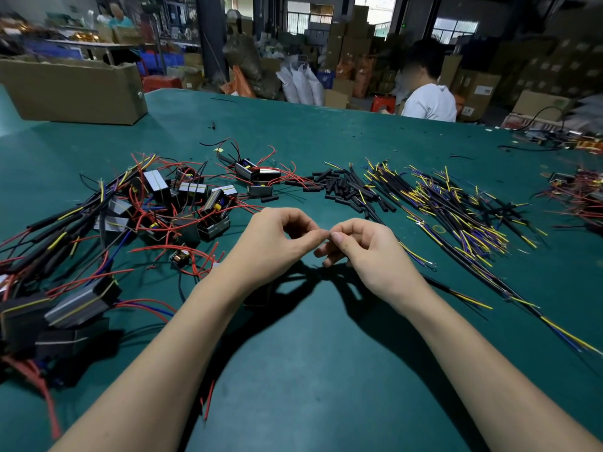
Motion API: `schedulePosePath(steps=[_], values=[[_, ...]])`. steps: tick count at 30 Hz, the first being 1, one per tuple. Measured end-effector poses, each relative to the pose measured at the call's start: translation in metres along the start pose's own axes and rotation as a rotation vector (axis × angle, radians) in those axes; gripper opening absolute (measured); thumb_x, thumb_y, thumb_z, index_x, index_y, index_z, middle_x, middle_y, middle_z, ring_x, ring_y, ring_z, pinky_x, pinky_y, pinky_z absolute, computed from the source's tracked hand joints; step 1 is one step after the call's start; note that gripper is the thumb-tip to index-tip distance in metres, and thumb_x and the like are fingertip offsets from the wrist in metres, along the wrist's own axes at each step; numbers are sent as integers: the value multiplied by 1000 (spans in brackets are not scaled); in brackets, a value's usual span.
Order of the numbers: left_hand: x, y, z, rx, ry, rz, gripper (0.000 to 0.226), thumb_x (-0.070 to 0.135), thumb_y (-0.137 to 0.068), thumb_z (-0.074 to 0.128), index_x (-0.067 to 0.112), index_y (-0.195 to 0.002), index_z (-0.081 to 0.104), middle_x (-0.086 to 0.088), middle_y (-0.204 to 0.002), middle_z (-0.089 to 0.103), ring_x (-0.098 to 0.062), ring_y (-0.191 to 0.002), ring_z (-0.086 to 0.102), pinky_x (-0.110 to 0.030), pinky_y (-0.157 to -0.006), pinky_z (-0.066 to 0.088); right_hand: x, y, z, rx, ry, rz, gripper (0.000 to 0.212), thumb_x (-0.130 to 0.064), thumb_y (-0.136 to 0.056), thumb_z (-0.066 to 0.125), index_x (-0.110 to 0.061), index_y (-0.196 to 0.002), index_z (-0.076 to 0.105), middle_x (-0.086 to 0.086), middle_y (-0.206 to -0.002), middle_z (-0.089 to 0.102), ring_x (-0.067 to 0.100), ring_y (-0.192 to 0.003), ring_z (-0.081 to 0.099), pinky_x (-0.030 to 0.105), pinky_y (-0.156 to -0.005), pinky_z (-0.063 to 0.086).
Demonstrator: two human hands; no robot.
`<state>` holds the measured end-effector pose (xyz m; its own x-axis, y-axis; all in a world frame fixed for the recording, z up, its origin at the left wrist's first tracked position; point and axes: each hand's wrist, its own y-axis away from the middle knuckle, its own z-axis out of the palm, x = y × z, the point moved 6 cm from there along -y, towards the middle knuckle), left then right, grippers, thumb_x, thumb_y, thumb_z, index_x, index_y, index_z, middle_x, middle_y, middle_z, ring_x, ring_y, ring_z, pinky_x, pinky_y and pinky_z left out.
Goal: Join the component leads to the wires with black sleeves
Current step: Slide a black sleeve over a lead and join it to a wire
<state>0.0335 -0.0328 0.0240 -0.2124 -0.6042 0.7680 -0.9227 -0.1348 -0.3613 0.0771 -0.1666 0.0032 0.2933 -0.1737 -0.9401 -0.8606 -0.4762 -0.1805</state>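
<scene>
Head view: left hand (277, 238) and right hand (360, 244) meet fingertip to fingertip, fingers pinching something too small to identify. Likely mid-join; a black sleeve from the pile (346, 187) at 12 o'clock probably comes next.

Bright overhead light casts hard dark shadows under both forearms; wide-angle distortion bends the edges, and the background blurs.
</scene>
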Motion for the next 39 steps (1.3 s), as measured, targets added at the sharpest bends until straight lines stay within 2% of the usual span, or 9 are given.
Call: schedulePosePath(steps=[4,11,17,23,27,31,34,36,39], values=[[8,2,-2,44,43,49,12,13,-83,69,11,-72,70,8,-61,61,6,-44,45,-4,-49,31,-4,1,-2,5,-10,-39,15,-7,-95,54,-12,-84,61,7,-80,72,11,-64,66,15,-65,48],[14,4,-6,84,-3,78,11,12,-81,71,11,-70,71,2,-60,60,4,-43,44,-5,-46,29,-14,3,-7,95,114,-140,18,-8,-88,63,-22,-77,67,-1,-77,71,17,-78,67,34,-78,53],[20,5,-7,70,-31,104,13,5,-79,69,11,-67,69,7,-57,58,8,-42,44,-3,-46,30,-22,6,-10,132,258,-216,11,-13,-84,66,-19,-76,68,-7,-73,69,3,-72,61,25,-64,45],[21,5,-6,32,-46,70,13,8,-79,66,11,-66,68,9,-58,60,8,-42,45,-4,-48,32,-34,12,-5,126,363,-344,8,-6,-83,65,-10,-76,63,-6,-71,63,3,-71,56,12,-67,40],[11,1,-4,-54,-27,-57,16,18,-80,63,13,-66,68,4,-58,57,-1,-46,40,-12,-48,32,-43,16,-1,147,517,-457,2,-11,-79,61,-11,-78,60,-4,-75,60,16,-77,55,38,-71,44],[-2,0,-1,-139,59,-201,22,19,-85,63,8,-65,65,6,-53,49,-9,-51,35,-24,-49,30,-53,22,6,177,726,-636,4,-11,-74,60,-9,-76,59,-1,-75,60,23,-74,53,39,-65,43],[8,1,-4,-71,-42,-48,12,17,-83,67,16,-71,69,7,-64,65,-5,-58,52,-20,-62,44,-45,19,1,175,665,-539,4,-12,-78,60,-9,-76,59,-2,-74,59,21,-77,52,39,-67,43],[18,4,-5,-23,-105,80,9,17,-81,69,20,-72,67,8,-68,67,-3,-66,59,-19,-70,47,-37,14,-4,175,563,-428,5,-12,-81,62,-10,-77,60,-3,-76,59,17,-79,52,37,-68,43],[25,7,-5,-13,-228,173,5,31,-73,64,27,-72,67,10,-70,65,-7,-72,59,-32,-77,48,-26,9,-6,179,474,-304,5,-13,-82,64,-12,-77,62,-5,-79,59,4,-71,51,24,-59,35]])
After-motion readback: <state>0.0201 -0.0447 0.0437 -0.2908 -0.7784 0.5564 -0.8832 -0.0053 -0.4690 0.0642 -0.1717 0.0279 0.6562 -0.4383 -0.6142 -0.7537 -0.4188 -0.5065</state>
